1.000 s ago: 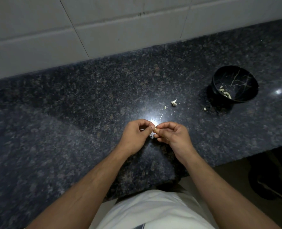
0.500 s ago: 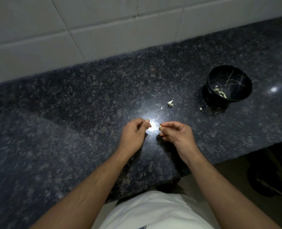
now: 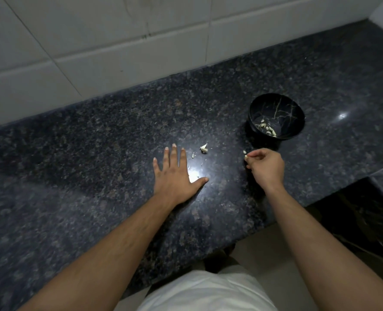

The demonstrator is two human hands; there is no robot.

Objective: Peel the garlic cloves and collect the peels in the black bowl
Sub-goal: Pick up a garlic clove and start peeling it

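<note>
The left hand [image 3: 174, 176] lies flat on the dark speckled granite counter [image 3: 96, 153], palm down, its fingers straight and spread and grasping nothing, with a bright glare of light on the stone just beside its thumb. The right hand [image 3: 265, 167] hovers to the right, fingers curled, and pinches a small pale garlic piece [image 3: 245, 156] at its fingertips; whether that is a clove or a bit of skin cannot be told. The round glossy black bowl with thin pale veining [image 3: 275, 102] stands on the counter just beyond the right hand, holding a few pale garlic peels [image 3: 268, 129]. A small white garlic scrap [image 3: 204, 148] and finer flecks lie on the stone between the two hands, near the left fingertips. White wall tiles [image 3: 118, 52] back the counter
</note>
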